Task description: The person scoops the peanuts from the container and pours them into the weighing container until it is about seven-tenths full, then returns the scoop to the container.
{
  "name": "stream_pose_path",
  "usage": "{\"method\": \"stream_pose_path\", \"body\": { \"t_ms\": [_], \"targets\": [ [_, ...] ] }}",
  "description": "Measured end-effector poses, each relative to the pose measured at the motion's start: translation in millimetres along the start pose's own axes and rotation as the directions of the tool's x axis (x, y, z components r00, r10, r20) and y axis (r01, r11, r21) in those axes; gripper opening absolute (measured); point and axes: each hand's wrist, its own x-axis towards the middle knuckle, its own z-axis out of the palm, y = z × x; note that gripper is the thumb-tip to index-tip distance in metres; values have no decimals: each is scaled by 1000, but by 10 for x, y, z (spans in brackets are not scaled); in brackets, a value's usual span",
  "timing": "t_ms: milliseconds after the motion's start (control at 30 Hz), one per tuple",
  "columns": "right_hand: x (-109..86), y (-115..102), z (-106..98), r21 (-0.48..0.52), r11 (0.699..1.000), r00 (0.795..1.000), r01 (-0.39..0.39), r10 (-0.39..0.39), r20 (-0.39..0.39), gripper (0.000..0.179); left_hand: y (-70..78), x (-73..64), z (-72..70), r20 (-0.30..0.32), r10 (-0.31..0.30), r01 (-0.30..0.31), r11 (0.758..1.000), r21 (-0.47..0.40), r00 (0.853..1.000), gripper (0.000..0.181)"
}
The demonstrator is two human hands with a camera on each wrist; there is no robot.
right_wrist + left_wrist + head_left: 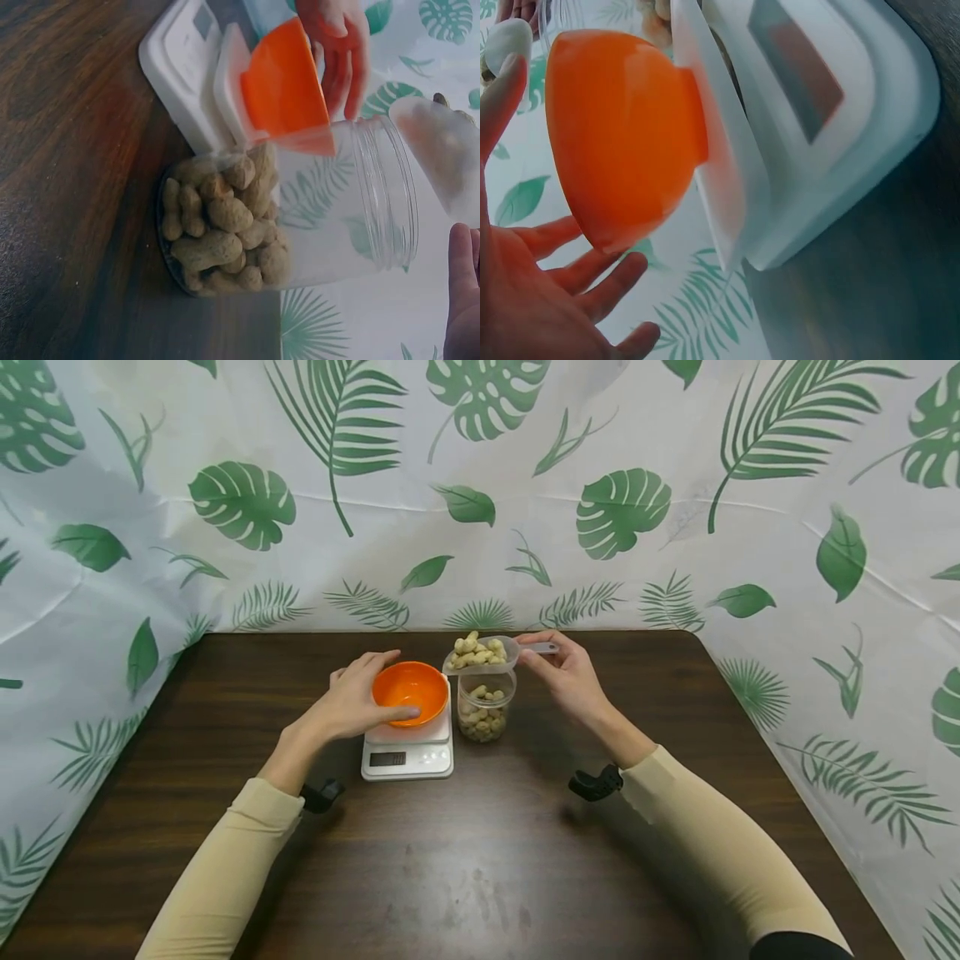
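An orange bowl (429, 683) stands on a white kitchen scale (431, 763). My left hand (347, 700) spreads round the bowl's left side, with its thumb over the near rim and fingertips at the outer wall in the left wrist view. My right hand (566, 672) pinches the handle of a translucent scoop (512, 649) heaped with peanuts (474, 653). The scoop is level over the mouth of a clear jar (330, 217), just right of the scale. More peanuts (217, 232) fill the jar's lower part. Nothing shows inside the bowl.
All of it stands on a dark wooden table (465, 877), towards its back edge. A leaf-patterned sheet (525, 510) hangs behind and along both sides. The scale's display (387, 759) faces the front. A black wrist camera (596, 783) sits under the right wrist.
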Motion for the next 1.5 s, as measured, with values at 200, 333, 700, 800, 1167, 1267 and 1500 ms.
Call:
{"method": "stream_pose_path", "body": {
  "t_ms": [200, 333, 700, 800, 1167, 1267, 1500],
  "targets": [
    [31, 5, 34, -34, 999, 1000, -14, 15, 23, 24, -40, -24, 3, 42, -39, 39, 999, 3, 998, 110],
    [42, 1, 79, -43, 998, 999, -38, 40, 34, 24, -77, -46, 27, 63, -50, 51, 999, -11, 997, 114],
    [95, 16, 216, -179, 981, 992, -75, 91, 82, 26, -107, -70, 67, 96, -44, 47, 998, -31, 994, 113],
    [113, 9, 258, -214, 973, 989, -80, 105, 104, 26, -102, -76, 67, 93, -42, 46, 998, -40, 995, 112],
    [197, -45, 400, -356, 934, 979, -20, 90, 180, 22, -119, -72, 60, 94, -27, 32, 998, -49, 995, 111],
    [203, -53, 416, -367, 930, 980, -6, 78, 184, 20, -119, -68, 59, 97, -30, 35, 998, -51, 995, 113],
    [205, -119, 366, -365, 931, 982, 0, 68, 174, 21, -121, -67, 63, 90, -28, 32, 999, -42, 996, 114]
  ]
}}
